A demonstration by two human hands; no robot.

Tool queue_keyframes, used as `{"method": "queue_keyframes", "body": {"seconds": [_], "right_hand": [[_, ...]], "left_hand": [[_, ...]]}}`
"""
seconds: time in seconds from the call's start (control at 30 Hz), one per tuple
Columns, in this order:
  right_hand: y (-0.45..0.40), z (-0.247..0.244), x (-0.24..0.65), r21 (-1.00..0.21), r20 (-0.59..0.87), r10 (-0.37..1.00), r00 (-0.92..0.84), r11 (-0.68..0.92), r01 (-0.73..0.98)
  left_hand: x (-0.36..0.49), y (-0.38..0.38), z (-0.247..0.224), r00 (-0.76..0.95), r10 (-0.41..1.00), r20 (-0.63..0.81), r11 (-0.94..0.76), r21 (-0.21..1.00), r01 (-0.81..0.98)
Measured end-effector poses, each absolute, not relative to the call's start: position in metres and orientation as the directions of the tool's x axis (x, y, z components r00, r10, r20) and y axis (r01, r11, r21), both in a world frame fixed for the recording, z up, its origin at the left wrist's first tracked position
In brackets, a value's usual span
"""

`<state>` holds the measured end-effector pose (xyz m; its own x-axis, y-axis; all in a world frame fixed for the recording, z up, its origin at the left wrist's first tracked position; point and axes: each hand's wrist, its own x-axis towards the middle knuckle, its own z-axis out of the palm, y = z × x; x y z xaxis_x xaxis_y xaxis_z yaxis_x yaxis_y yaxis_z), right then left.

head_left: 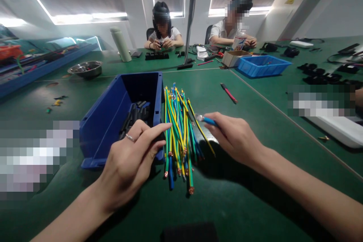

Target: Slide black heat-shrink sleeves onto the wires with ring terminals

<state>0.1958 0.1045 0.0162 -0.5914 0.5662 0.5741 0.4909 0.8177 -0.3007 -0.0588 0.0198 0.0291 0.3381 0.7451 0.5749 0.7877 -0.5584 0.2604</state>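
My right hand (234, 132) is closed around a blue cable (210, 121) with a silvery metal lug (200, 117) on its end, which points left. My left hand (132, 159), wearing a ring, hovers at the right edge of a dark blue bin (98, 121). Its index finger and thumb come together around something dark that I cannot make out. Between my hands lies a loose bundle of yellow-green wires (177, 121), with some blue ones among them. Bare copper shows at several near ends. Black tube-like pieces (137, 115) lie inside the bin.
A red-and-black pen (228, 93) lies beyond my right hand. Farther back are a blue tray (263, 66), a cardboard box (234, 59), a metal bowl (85, 69) and a green bottle (121, 45). A pole (190, 19) rises mid-table. Two people sit across, hands busy with small parts.
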Motion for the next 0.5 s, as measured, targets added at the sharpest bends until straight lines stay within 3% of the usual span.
{"method": "queue_keyframes", "body": {"seconds": [0.27,0.5], "right_hand": [[0.093,0.014,0.190,-0.016,0.569,0.377,-0.731,0.894,0.448],[0.089,0.015,0.189,0.063,0.590,0.337,-0.734,0.887,0.457]], "left_hand": [[-0.052,0.015,0.025,0.361,0.762,0.537,-0.572,0.298,0.764],[-0.054,0.017,0.021,0.408,0.729,0.550,-0.627,0.297,0.721]]}}
